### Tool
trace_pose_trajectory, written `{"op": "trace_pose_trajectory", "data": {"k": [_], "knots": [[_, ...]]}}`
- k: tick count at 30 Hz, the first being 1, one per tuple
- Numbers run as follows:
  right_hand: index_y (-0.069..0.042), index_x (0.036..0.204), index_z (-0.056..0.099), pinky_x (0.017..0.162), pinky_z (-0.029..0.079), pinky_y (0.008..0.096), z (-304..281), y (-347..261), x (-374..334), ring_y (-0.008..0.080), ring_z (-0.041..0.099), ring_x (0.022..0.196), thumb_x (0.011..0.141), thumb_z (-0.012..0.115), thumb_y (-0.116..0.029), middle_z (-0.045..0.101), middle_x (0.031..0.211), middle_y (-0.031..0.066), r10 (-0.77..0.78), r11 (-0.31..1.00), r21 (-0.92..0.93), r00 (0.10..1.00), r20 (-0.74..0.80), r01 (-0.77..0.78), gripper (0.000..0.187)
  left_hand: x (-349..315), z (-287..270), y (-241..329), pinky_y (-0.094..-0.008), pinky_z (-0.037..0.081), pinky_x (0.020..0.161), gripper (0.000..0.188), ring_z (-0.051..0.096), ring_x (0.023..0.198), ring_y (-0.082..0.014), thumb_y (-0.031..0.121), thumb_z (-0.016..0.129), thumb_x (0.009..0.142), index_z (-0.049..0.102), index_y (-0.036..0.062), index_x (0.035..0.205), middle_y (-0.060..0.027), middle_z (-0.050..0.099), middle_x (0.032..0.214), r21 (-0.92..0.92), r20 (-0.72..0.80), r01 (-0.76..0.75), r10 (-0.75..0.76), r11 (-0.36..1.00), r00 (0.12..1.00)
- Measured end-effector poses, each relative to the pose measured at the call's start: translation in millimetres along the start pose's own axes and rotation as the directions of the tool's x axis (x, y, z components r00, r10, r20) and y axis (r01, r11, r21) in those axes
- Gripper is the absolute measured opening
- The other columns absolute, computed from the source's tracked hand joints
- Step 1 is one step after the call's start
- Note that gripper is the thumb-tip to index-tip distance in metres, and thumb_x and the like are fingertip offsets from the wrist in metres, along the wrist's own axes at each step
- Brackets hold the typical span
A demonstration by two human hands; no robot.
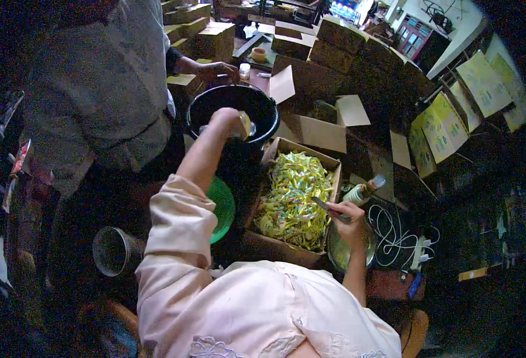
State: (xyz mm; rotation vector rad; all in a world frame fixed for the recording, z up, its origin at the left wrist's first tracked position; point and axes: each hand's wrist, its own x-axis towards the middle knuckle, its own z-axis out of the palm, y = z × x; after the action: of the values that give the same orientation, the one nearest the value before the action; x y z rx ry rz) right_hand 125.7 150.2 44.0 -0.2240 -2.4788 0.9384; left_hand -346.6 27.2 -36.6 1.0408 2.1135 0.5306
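Observation:
My left hand reaches down inside a black bucket, its fingers closed around a clear, shiny, yellowish item that looks like a small bottle. Other clear things lie in the bucket, mostly hidden. My right hand grips a thin, flat tool, perhaps a brush or spatula. Its tip is over the right side of a cardboard box heaped with yellow-green paper strips. Below that hand is a round metal bowl with something pale in it. A labelled bottle leans beyond the hand.
A co-worker stands at the left, one hand by the bucket's far rim. Nearby are a green basin, a pale bucket and a white cable. Open cartons stand ahead; yellow printed sheets hang right.

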Motion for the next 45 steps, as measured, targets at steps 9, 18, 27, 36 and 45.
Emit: {"op": "trace_pose_trajectory", "data": {"k": [9,18,27,36,45], "knots": [[-0.008,0.096,0.063,0.061,0.044,0.0236,1,10,-27,0.0127,0.056,0.063,0.066,0.066,0.0,0.061,0.073,0.0058,0.074,0.992,-0.091,0.984,-0.162,-0.089,0.032,69,46,35,-0.0418,0.041,0.083,0.032,0.055,0.095,-0.0221,0.032,0.047,0.081,0.057,0.0117,0.104,-0.003,0.056,0.107,0.895,-0.299,0.446,-0.753,-0.007,0.587],[-0.007,0.093,0.064,0.061,0.044,0.0247,3,-2,-28,0.0129,0.057,0.064,0.064,0.066,0.002,0.061,0.07,0.0057,0.124,0.989,-0.064,0.979,-0.159,-0.135,0.031,98,55,68,-0.0422,0.043,0.082,0.027,0.058,0.09,-0.021,0.024,0.051,0.079,0.057,0.0105,0.102,-0.0017,0.058,0.105,0.932,-0.351,0.293,-0.726,-0.212,0.591],[-0.006,0.092,0.063,0.06,0.043,0.0246,7,7,-28,0.0134,0.056,0.062,0.063,0.065,0.004,0.059,0.068,0.0062,0.078,0.997,-0.002,0.981,-0.178,-0.08,0.03,105,61,80,-0.0419,0.044,0.081,0.028,0.058,0.089,-0.0214,0.025,0.052,0.079,0.058,0.0105,0.101,-0.0022,0.058,0.104,0.921,-0.361,0.356,-0.689,-0.158,0.628],[-0.005,0.091,0.063,0.066,0.046,0.0265,7,5,-26,0.019,0.06,0.071,0.064,0.065,0.003,0.062,0.08,0.0096,0.099,0.995,0.0,0.987,-0.126,-0.1,0.027,109,67,81,-0.0417,0.044,0.08,0.028,0.058,0.088,-0.0219,0.026,0.053,0.078,0.058,0.0105,0.101,-0.0027,0.058,0.103,0.906,-0.357,0.417,-0.661,-0.073,0.66],[-0.006,0.091,0.063,0.064,0.045,0.0271,5,2,-26,0.0174,0.058,0.067,0.064,0.065,0.002,0.061,0.076,0.0078,0.107,0.992,-0.047,0.984,-0.145,-0.115,0.028,102,72,91,-0.0415,0.044,0.079,0.029,0.058,0.088,-0.0223,0.026,0.054,0.077,0.058,0.0105,0.101,-0.0032,0.059,0.102,0.885,-0.362,0.465,-0.623,0.003,0.693]]}}
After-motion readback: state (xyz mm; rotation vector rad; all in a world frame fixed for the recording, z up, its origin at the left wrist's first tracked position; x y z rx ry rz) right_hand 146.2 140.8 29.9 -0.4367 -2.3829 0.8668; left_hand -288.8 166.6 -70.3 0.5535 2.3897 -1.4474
